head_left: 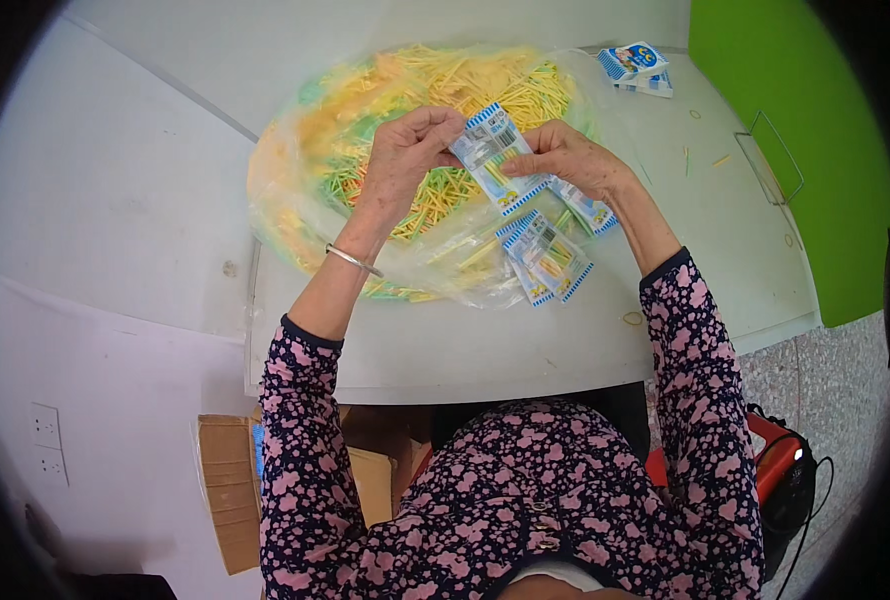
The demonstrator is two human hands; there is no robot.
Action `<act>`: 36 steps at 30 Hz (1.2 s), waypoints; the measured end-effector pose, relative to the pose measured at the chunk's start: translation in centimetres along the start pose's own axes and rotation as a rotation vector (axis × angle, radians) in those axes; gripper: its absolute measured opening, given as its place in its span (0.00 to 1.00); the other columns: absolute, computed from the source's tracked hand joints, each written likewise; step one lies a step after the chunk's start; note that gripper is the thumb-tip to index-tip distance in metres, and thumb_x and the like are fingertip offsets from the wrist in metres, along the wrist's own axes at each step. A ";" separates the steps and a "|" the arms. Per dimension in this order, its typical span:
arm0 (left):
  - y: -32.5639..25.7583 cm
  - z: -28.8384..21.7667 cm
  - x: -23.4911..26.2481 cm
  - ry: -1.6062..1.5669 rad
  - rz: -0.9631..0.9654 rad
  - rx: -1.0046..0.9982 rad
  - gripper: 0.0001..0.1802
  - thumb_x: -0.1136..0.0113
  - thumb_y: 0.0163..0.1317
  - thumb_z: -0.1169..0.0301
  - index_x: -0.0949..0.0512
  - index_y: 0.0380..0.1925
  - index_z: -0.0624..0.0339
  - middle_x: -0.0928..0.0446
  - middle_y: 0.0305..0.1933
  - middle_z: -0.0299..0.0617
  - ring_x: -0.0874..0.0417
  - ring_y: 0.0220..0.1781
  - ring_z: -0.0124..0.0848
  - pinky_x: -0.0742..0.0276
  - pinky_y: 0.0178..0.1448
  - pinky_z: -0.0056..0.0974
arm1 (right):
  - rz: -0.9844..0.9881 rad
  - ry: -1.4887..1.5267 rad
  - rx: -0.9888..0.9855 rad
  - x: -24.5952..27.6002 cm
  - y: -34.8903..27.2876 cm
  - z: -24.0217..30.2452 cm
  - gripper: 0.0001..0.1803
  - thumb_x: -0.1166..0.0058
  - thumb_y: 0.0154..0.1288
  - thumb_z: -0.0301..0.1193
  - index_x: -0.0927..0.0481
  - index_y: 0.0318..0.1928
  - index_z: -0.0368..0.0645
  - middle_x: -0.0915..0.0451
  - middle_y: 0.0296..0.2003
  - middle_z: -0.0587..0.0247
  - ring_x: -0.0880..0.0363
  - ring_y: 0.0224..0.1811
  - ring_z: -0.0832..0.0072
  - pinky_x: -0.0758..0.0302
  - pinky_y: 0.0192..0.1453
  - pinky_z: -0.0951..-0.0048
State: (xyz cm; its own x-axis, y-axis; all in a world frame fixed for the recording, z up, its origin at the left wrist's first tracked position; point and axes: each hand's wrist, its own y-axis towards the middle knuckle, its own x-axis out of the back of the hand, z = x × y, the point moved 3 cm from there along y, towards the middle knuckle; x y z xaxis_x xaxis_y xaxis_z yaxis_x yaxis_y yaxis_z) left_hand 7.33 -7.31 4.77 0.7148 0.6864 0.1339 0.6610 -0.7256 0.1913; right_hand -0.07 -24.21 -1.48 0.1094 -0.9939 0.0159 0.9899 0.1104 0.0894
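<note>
Between my two hands is a small blue-and-white plastic packet [499, 152] with yellow-green sticks showing through it. My left hand [412, 150] pinches its upper left edge, a metal bangle [354, 261] on the wrist. Closed on the packet's right side is my right hand [572, 160], thumb across its front. Behind them, a big clear plastic bag [275, 165] lies spread open, full of thin yellow, green and orange sticks [445, 200]. Below my right hand, filled packets [553, 258] overlap on the table, and another packet [587, 205] lies partly under that hand.
Flat blue-and-white packets [637, 66] are stacked at the far right of the white table [465, 350]. Rubber bands [633, 319] and a few loose sticks [687, 160] lie on the right side. A green panel with a wire handle [777, 165] borders the right. Below left stands a cardboard box [230, 490].
</note>
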 end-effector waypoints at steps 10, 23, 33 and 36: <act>0.2 -0.6 -0.5 0.231 0.141 -0.079 0.12 0.42 0.61 0.68 0.19 0.35 0.67 0.20 0.37 0.37 0.23 0.40 0.24 0.28 0.46 0.29 | 0.126 -0.042 -0.026 -1.0 -0.9 0.5 0.12 0.36 0.54 0.34 0.17 0.34 0.38 0.20 0.25 0.73 0.30 0.24 0.89 0.34 0.29 0.83; -2.5 1.5 -3.7 0.584 0.102 -0.286 0.15 0.44 0.58 0.70 0.29 0.45 0.63 0.23 0.32 0.45 0.21 0.32 0.32 0.26 0.38 0.34 | 0.077 -0.179 0.056 0.8 -3.6 0.9 0.12 0.41 0.58 0.33 0.18 0.36 0.35 0.21 0.30 0.72 0.28 0.31 0.87 0.31 0.36 0.82; -5.6 7.5 -7.7 0.763 0.176 -0.228 0.16 0.39 0.54 0.72 0.30 0.42 0.60 0.22 0.35 0.45 0.20 0.31 0.37 0.26 0.34 0.34 | -0.640 -0.986 0.028 6.4 -6.6 -7.7 0.20 0.37 0.47 0.42 0.23 0.32 0.37 0.26 0.32 0.55 0.27 0.36 0.63 0.31 0.40 0.66; -5.8 7.1 -7.8 0.906 0.102 -0.332 0.18 0.37 0.51 0.72 0.30 0.42 0.60 0.24 0.37 0.48 0.21 0.35 0.43 0.26 0.35 0.38 | -0.587 -0.882 -0.057 7.3 -6.2 -7.7 0.17 0.39 0.50 0.38 0.23 0.33 0.37 0.26 0.32 0.56 0.27 0.36 0.64 0.31 0.39 0.67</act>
State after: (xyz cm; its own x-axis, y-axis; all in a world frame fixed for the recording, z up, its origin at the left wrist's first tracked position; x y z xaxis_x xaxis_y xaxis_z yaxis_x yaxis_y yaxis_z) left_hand -0.47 -8.78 -4.28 0.2262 0.4982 0.8370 0.4080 -0.8288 0.3830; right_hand -4.73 -32.18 -9.56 -0.4693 -0.5329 0.7041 0.8713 -0.4089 0.2713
